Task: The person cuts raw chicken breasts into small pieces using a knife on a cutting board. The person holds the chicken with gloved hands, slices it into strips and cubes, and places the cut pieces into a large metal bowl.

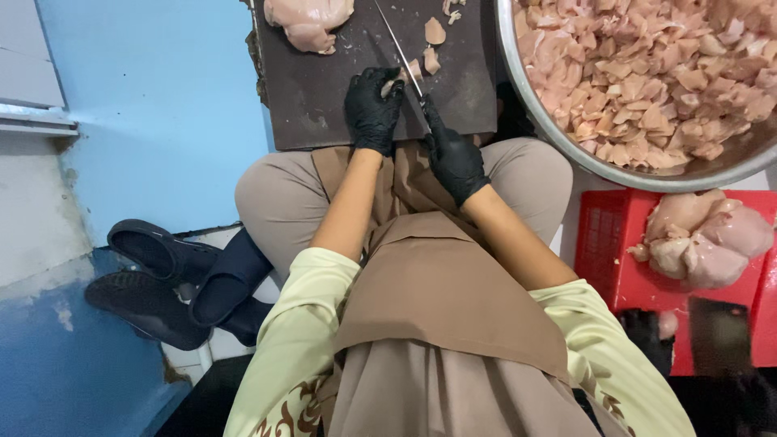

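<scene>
Both my hands wear black gloves over a dark brown cutting board (324, 89). My left hand (372, 109) presses a small piece of raw chicken (391, 83) down on the board's near edge. My right hand (453, 154) grips the handle of a long thin knife (398, 50), whose blade runs up and left across the board beside the left hand's fingers. Cut chicken bits (435, 32) lie just beyond the blade. A large whole chicken piece (307, 20) rests at the board's far left.
A big metal bowl (566, 146) heaped with diced chicken stands at the right. Below it a red plastic crate (607, 243) holds whole chicken pieces (704, 239). Black shoes (162, 283) lie on the floor at the left by a blue wall. My knees sit under the board.
</scene>
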